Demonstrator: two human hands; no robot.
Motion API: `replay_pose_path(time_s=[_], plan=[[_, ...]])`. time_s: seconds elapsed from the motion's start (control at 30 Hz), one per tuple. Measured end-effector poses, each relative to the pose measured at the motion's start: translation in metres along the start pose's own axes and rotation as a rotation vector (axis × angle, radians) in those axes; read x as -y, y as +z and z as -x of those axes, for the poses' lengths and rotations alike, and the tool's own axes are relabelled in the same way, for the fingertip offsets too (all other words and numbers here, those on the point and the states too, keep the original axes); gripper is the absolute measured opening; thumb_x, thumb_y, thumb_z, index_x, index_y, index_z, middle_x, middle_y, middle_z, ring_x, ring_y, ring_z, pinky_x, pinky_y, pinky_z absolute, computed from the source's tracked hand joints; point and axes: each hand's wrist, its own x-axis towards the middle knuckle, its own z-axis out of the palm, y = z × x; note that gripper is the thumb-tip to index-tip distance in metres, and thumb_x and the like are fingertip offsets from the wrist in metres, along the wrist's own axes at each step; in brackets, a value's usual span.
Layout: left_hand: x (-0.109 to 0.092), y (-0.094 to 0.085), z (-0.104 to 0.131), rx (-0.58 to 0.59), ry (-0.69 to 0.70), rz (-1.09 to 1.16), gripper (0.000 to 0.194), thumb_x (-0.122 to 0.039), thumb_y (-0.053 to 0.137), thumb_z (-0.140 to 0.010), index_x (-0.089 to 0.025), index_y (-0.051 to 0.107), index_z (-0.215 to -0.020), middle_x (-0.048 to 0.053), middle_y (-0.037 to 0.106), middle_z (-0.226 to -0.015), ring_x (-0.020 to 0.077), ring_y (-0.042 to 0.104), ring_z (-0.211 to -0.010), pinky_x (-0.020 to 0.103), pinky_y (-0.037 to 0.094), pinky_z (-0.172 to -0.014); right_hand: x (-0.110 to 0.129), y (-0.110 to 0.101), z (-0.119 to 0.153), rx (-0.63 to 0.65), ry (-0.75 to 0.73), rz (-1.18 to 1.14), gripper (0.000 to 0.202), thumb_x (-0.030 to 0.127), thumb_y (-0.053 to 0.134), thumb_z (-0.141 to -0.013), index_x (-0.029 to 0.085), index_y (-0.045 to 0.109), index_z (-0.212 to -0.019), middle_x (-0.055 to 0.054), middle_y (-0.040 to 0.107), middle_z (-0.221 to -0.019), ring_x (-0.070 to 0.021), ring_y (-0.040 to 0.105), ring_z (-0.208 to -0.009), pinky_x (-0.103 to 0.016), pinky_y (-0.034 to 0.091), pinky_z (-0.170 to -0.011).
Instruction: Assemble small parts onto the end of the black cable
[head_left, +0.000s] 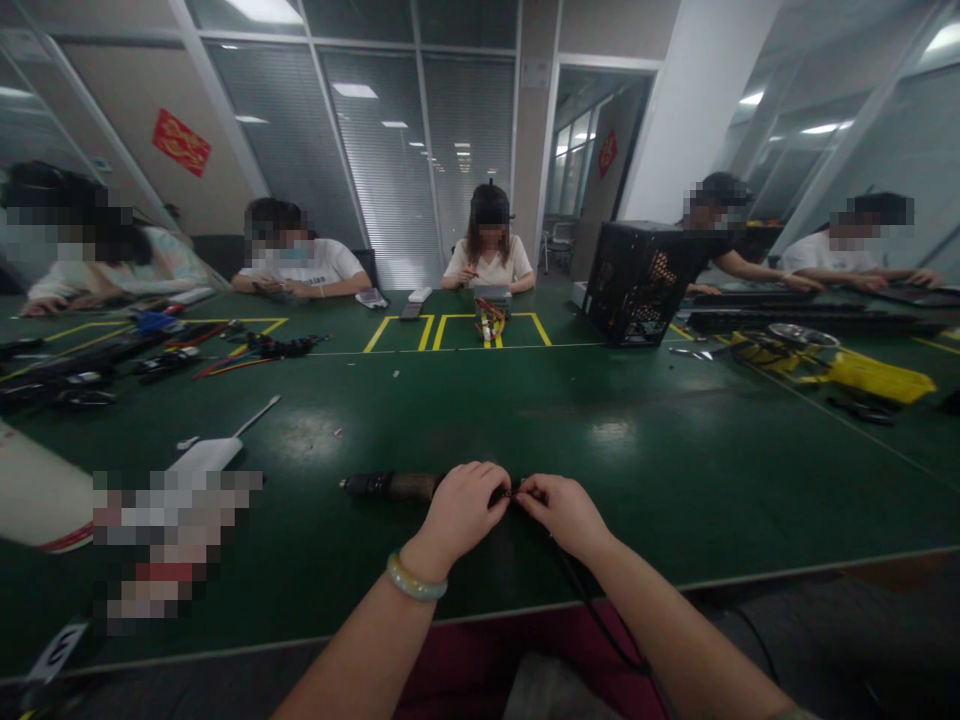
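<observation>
My left hand (pixel 465 505) and my right hand (pixel 562 510) meet near the front edge of a dark green table (pixel 525 420). Both pinch a small dark connector (pixel 513 492) between their fingertips. A black cable (pixel 585 600) runs from it down past my right forearm toward my lap. A dark cylindrical tool (pixel 386 486) lies on the table, its end hidden under my left hand. A pale green bangle (pixel 415 580) sits on my left wrist.
A black mesh computer case (pixel 637 282) stands at the back right. Coloured wires (pixel 489 318) lie in a yellow-taped square. Cables and tools (pixel 150 355) spread at the left, yellow parts (pixel 862 375) at the right. A white device (pixel 214 450) lies near left. Several people sit around the table.
</observation>
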Motion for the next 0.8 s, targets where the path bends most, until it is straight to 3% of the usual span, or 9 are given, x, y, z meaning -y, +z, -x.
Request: replay_pose_path(time_s=[0.3,0.53,0.8], plan=[[-0.0004,0.0014,0.0014,-0.025,-0.045,-0.013,0.022,-0.021,0.066,-0.082,-0.023,0.056,-0.101,0.001,0.062,-0.094,0.0195,0.058,-0.089,0.033,0.042,-0.082,0.0,0.0008,-0.0005,0.004,-0.006,-0.005,0.018,0.035,0.057,-0.089,0.024,0.071,-0.088,-0.001,0.072,-0.085,-0.0173,0.062,-0.076,-0.024,0.039,-0.066],[-0.0011,-0.0015,0.0,0.002,0.022,-0.005,0.01,-0.021,0.063,-0.084,-0.023,0.059,-0.092,0.0,0.063,-0.094,0.0189,0.058,-0.091,0.033,0.042,-0.081,0.0008,-0.0006,-0.0005,-0.003,-0.017,-0.022,0.019,0.036,0.057,-0.089,0.025,0.072,-0.09,-0.001,0.072,-0.086,-0.0178,0.063,-0.079,-0.025,0.041,-0.071],[-0.0013,-0.0004,0.0014,-0.012,-0.036,-0.014,0.017,-0.021,0.063,-0.082,-0.023,0.055,-0.097,0.001,0.062,-0.093,0.0196,0.058,-0.09,0.033,0.042,-0.082,-0.0009,0.0005,0.0,-0.002,-0.012,-0.019,0.019,0.036,0.056,-0.089,0.024,0.071,-0.089,0.0,0.072,-0.085,-0.0166,0.062,-0.075,-0.024,0.04,-0.066]])
